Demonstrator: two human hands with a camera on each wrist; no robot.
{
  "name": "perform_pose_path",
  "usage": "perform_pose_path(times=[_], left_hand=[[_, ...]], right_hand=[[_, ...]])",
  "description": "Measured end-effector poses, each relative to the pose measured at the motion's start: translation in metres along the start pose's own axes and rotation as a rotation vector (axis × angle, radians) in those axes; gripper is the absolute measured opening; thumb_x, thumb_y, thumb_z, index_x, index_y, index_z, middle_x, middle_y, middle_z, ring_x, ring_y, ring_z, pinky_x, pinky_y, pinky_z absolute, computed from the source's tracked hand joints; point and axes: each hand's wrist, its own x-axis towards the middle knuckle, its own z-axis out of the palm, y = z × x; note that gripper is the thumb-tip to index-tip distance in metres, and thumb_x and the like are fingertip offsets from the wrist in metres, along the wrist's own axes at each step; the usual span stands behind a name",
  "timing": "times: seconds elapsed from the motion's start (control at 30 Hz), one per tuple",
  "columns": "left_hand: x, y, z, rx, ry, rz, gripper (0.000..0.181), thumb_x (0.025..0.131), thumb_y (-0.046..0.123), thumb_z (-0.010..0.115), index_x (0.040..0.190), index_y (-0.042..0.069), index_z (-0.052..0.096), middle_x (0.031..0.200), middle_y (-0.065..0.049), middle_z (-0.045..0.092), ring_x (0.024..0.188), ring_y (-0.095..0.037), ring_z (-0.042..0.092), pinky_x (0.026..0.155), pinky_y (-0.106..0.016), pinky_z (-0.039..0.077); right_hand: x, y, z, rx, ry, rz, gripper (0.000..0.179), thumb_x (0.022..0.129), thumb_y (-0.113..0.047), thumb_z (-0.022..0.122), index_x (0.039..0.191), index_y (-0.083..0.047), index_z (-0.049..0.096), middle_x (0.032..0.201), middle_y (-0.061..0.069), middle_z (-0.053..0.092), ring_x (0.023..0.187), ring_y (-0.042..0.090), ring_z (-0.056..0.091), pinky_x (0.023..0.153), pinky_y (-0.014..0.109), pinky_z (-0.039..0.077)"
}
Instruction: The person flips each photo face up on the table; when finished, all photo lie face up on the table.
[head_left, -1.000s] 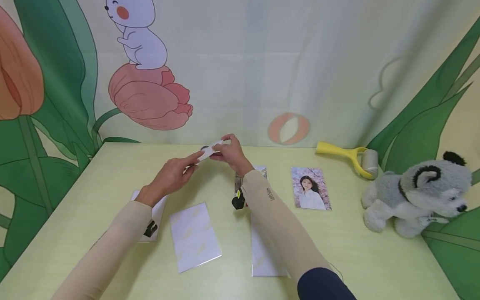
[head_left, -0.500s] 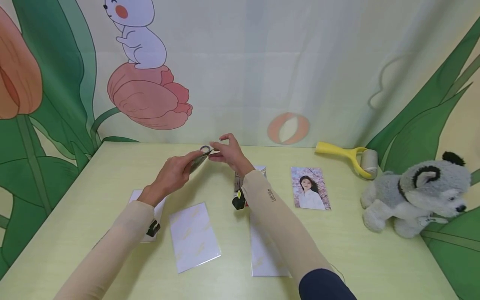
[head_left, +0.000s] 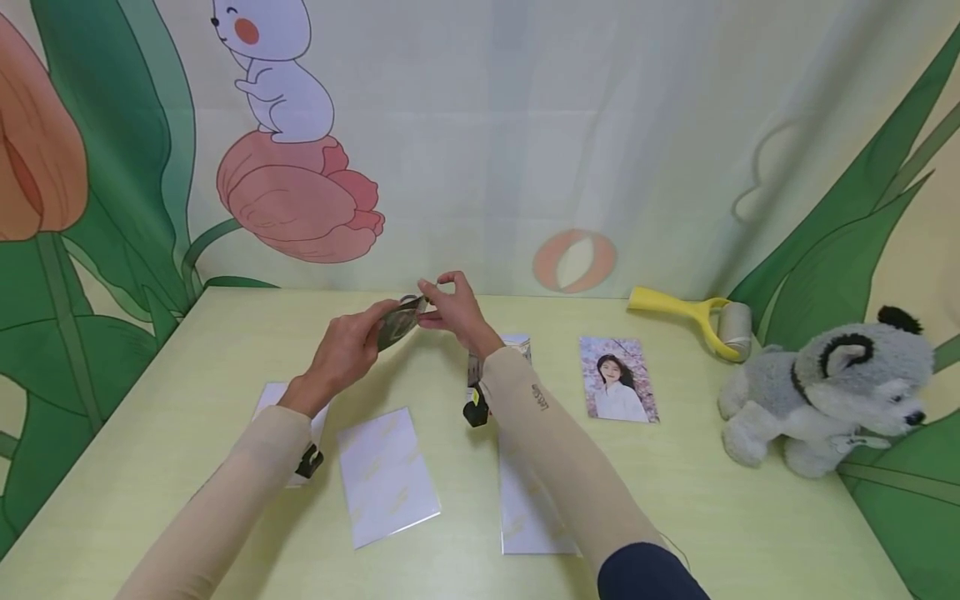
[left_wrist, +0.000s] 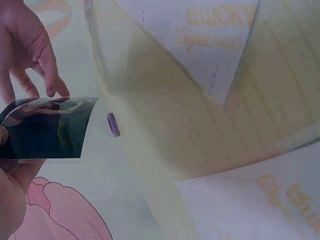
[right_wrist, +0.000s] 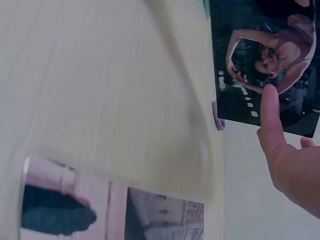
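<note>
In the head view, my left hand grips a photo print by one edge, lifted near the table's far side. Its glossy front, in the left wrist view a dark print, shows a dancer with raised arms in the right wrist view. Opposite, my right hand is at the print's other edge. One straight finger overlaps the dancer picture, while in the left wrist view the right fingertips stand right at the border. A purple ring shows behind the print.
White-backed prints lie face down on the table, some partly under my arms. Another print lies near the right forearm. Farther right are a portrait photo, a yellow-handled lint roller and a plush husky.
The held print has turned from its white side to its dark picture side. My right fingers have shifted along its edge, while the left hand keeps its grip.
</note>
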Motion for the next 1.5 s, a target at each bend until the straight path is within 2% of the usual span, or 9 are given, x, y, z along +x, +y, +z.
perform_pose_path(times=[0.13, 0.33, 0.43, 0.6, 0.77, 0.9, 1.03, 1.17, 1.5], left_hand=[[-0.001, -0.001, 0.000, 0.002, 0.037, -0.011, 0.039, 0.093, -0.010, 0.050, 0.128, 0.006, 0.059, 0.075, -0.021, 0.071, 0.052, -0.020, 0.048, 0.052, -0.035, 0.041], [-0.001, -0.003, 0.001, -0.007, 0.142, -0.065, 0.036, 0.094, -0.008, 0.052, 0.126, 0.007, 0.059, 0.084, -0.025, 0.073, 0.061, -0.030, 0.062, 0.057, -0.047, 0.051], [-0.002, -0.003, 0.002, -0.021, 0.187, -0.108, 0.035, 0.095, -0.007, 0.052, 0.127, 0.006, 0.059, 0.072, -0.023, 0.068, 0.057, -0.030, 0.056, 0.057, -0.047, 0.049], [-0.003, -0.002, 0.001, -0.068, 0.225, -0.157, 0.034, 0.096, -0.006, 0.052, 0.127, 0.005, 0.060, 0.073, -0.023, 0.068, 0.057, -0.029, 0.051, 0.059, -0.044, 0.047], [-0.001, -0.001, 0.000, -0.118, 0.251, -0.203, 0.034, 0.097, -0.005, 0.050, 0.129, 0.004, 0.059, 0.081, -0.027, 0.071, 0.061, -0.030, 0.055, 0.063, -0.045, 0.048], [0.001, 0.000, 0.000, -0.181, 0.304, -0.247, 0.033, 0.098, -0.004, 0.051, 0.129, 0.003, 0.059, 0.097, -0.031, 0.072, 0.075, -0.039, 0.068, 0.071, -0.051, 0.053], [0.003, 0.000, 0.003, -0.257, 0.362, -0.324, 0.033, 0.098, -0.003, 0.052, 0.130, 0.002, 0.059, 0.113, -0.032, 0.068, 0.097, -0.043, 0.070, 0.085, -0.055, 0.054], [0.003, 0.001, 0.004, -0.313, 0.400, -0.398, 0.034, 0.098, -0.002, 0.053, 0.132, 0.003, 0.058, 0.116, -0.031, 0.068, 0.092, -0.039, 0.067, 0.082, -0.052, 0.053], [0.003, 0.004, 0.009, -0.388, 0.432, -0.474, 0.036, 0.098, -0.003, 0.052, 0.133, 0.002, 0.057, 0.126, -0.029, 0.064, 0.098, -0.039, 0.064, 0.088, -0.053, 0.053]], right_hand=[[-0.001, 0.003, 0.001, -0.071, 0.004, -0.026, 0.056, 0.098, -0.041, 0.062, 0.139, -0.013, 0.035, 0.131, 0.017, 0.060, 0.099, 0.042, 0.071, 0.084, 0.043, 0.059], [-0.003, 0.008, 0.001, -0.228, 0.028, -0.074, 0.064, 0.097, -0.049, 0.060, 0.147, -0.017, 0.039, 0.134, 0.018, 0.061, 0.108, 0.038, 0.069, 0.089, 0.047, 0.057], [-0.001, 0.011, 0.001, -0.331, 0.040, -0.079, 0.066, 0.096, -0.055, 0.059, 0.150, -0.021, 0.042, 0.136, 0.016, 0.061, 0.116, 0.033, 0.065, 0.094, 0.046, 0.055], [0.001, 0.016, 0.000, -0.430, 0.062, -0.079, 0.068, 0.096, -0.058, 0.057, 0.152, -0.023, 0.042, 0.144, 0.013, 0.056, 0.132, 0.030, 0.054, 0.106, 0.047, 0.046], [-0.001, 0.021, 0.002, -0.327, 0.041, -0.065, 0.065, 0.099, -0.049, 0.057, 0.155, -0.022, 0.038, 0.148, 0.016, 0.052, 0.131, 0.033, 0.057, 0.105, 0.045, 0.048], [-0.002, 0.024, 0.005, -0.110, 0.021, -0.061, 0.063, 0.101, -0.034, 0.059, 0.157, -0.019, 0.033, 0.147, 0.024, 0.049, 0.129, 0.039, 0.056, 0.104, 0.046, 0.049], [-0.003, 0.026, 0.007, 0.103, 0.009, -0.026, 0.069, 0.101, -0.020, 0.060, 0.159, -0.022, 0.024, 0.141, 0.029, 0.052, 0.114, 0.034, 0.065, 0.102, 0.046, 0.051], [-0.004, 0.029, 0.009, 0.215, 0.006, 0.013, 0.071, 0.100, -0.009, 0.059, 0.160, -0.025, 0.023, 0.137, 0.028, 0.055, 0.097, 0.025, 0.070, 0.092, 0.038, 0.057], [-0.003, 0.038, 0.014, 0.288, 0.049, -0.025, 0.071, 0.096, 0.011, 0.054, 0.156, -0.021, 0.033, 0.082, 0.010, 0.067, 0.065, 0.015, 0.069, 0.068, 0.029, 0.061]])
